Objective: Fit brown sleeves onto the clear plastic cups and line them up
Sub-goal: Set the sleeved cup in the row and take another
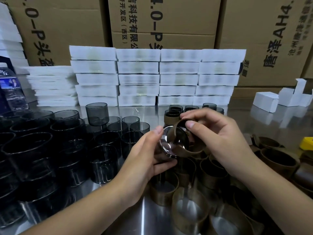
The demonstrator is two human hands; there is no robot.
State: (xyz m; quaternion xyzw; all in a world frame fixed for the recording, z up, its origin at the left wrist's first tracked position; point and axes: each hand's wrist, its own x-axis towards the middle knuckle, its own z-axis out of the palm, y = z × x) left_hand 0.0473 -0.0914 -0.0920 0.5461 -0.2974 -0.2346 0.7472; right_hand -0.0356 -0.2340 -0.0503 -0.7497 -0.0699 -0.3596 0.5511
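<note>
My left hand (149, 155) grips a clear smoky plastic cup (166, 145) held on its side above the table. My right hand (218, 133) pinches a brown sleeve (191, 146) by its rim, and the sleeve sits partly around the cup. Many bare smoky cups (67, 150) are stacked and crowded on the left half of the steel table. Loose brown sleeves (211, 177) lie heaped below and to the right of my hands. A few cups wearing sleeves (172, 116) stand behind my right hand.
Stacks of white flat boxes (157, 77) form a wall at the back, with big cardboard cartons (162, 22) behind. A water bottle (11, 89) stands far left. Small white boxes (265, 100) and a yellow object (307, 143) sit at the right.
</note>
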